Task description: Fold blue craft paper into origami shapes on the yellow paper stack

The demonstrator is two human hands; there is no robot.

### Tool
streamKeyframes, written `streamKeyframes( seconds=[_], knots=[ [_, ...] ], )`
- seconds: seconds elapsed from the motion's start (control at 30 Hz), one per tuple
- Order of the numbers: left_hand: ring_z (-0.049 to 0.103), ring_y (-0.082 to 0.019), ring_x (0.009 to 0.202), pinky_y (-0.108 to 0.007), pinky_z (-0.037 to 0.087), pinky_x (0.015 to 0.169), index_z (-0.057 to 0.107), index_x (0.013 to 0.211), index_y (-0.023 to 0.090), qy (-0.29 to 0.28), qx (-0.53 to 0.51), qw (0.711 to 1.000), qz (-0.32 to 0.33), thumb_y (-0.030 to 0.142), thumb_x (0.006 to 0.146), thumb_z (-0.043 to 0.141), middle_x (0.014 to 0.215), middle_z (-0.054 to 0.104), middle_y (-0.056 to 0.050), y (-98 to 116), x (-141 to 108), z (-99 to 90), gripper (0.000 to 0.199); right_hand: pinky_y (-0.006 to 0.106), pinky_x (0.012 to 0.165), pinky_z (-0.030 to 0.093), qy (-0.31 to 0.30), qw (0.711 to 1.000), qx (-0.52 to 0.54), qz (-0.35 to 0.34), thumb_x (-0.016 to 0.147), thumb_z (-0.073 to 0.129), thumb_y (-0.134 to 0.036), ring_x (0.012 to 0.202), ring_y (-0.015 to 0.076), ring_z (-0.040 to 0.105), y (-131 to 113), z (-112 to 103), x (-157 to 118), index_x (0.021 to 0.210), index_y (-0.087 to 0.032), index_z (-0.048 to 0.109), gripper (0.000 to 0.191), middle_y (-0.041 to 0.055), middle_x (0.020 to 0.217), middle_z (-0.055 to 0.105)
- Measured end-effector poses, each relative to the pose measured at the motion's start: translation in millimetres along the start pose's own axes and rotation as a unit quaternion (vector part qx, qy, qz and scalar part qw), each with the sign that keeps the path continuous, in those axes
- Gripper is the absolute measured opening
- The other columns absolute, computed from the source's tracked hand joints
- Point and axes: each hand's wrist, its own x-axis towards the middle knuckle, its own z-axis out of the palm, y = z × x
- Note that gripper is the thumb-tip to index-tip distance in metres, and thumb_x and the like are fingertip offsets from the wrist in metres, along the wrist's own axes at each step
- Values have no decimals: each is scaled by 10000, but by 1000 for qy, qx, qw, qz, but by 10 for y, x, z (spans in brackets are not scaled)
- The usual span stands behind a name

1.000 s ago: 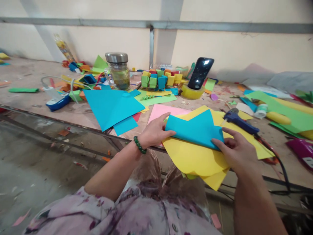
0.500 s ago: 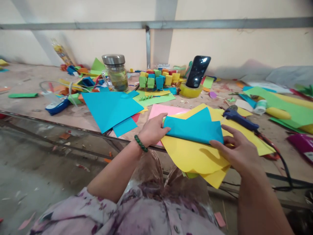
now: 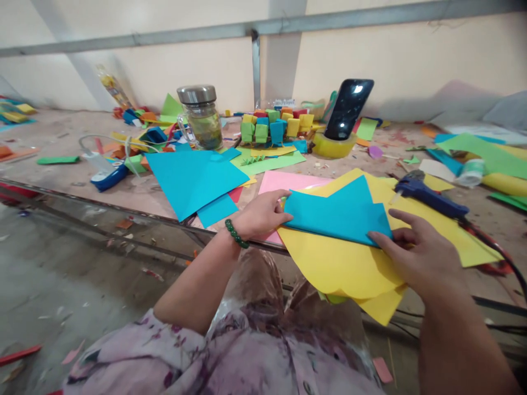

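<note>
folded blue sheet [image 3: 337, 215] pinched at left end by left hand [image 3: 265, 213]; right hand [image 3: 424, 255] half-spread, thumb at right corner, apparently steadying the fold over yellow sheets [image 3: 329, 262].

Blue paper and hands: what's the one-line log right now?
left hand: holding folded blue paper, left end | right hand: at its right end | yellow sheets: underneath

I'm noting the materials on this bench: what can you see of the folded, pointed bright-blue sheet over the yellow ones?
The folded bright-blue sheet, perhaps paper or thin foam, looks smooth. Its near edge is a straight fold; its far edge dips, then rises to a point right of centre. It overlaps large yellow paper-like sheets. The person's bare left grip holds its left end; the right grip has its thumb on the near right corner.
</note>
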Motion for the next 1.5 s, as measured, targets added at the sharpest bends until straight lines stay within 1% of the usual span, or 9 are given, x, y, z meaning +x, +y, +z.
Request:
streamKeyframes(
  seconds=[0.17,0.57,0.8,0.93,1.03,1.17,1.37,1.43,1.5],
  knots=[
    [588,-150,697,-234,408,581,516,1349,141,11,42,999,-3,234,769,682,758,645,2,7,-14,18,610,365,662,448,-3,1000,-10,3,555,612,-608,663,237,590,-12,7,8,1237,-192,629,799,42,709,659],
    [621,-183,786,-252,429,611,475,1382,151,-17,92,996,2,245,784,677,858,677,-24,47,-30,-12,638,364,641,454,-3,1000,-16,19,508,609,-634,655,242,595,-19,-4,28,1197,-205,649,813,35,691,655],
    [629,-204,845,-274,454,676,439,1406,192,-27,134,991,5,241,852,606,901,683,-29,137,-136,-4,582,371,647,457,-4,1000,-12,5,504,603,-652,649,245,598,-5,5,33,1180,-195,656,818,29,665,654],
    [633,-222,881,-293,467,722,404,1436,202,-19,194,981,9,236,880,562,948,685,-47,212,-202,3,578,362,641,454,-7,1000,6,-12,563,625,-641,638,234,593,10,-2,13,1178,-194,648,761,29,678,659],
    [634,-224,871,-298,463,729,336,1481,203,-12,243,970,32,210,888,538,961,686,-53,232,-220,5,626,346,640,440,-22,1000,3,-20,649,645,-591,647,221,585,16,-28,-12,1209,-195,625,686,36,711,669],
    [624,-211,864,-292,451,744,281,1511,240,-11,291,951,103,214,914,500,951,683,-44,189,-211,12,636,341,629,429,-34,999,9,-36,693,645,-549,635,214,575,7,-54,-30,1210,-182,618,635,40,713,663],
    [554,-230,840,-391,409,816,483,1390,381,-12,401,897,183,207,953,447,892,595,-64,123,-250,44,471,322,614,436,-35,998,15,-57,718,641,-492,620,199,583,30,-43,-10,1204,-191,614,572,14,694,646],
    [544,-257,897,-451,397,852,552,1324,390,-7,415,887,201,211,935,488,969,595,-90,115,-280,49,433,311,606,431,-38,997,7,-61,731,643,-474,624,194,585,44,-45,-6,1202,-194,614,549,9,689,644],
    [515,-302,1057,-525,361,931,612,1250,372,21,415,880,230,208,912,537,1148,586,-116,109,-306,51,383,304,598,423,-41,997,-1,-62,737,646,-458,620,190,582,51,-49,-6,1197,-198,617,529,4,678,640]
  ],
)
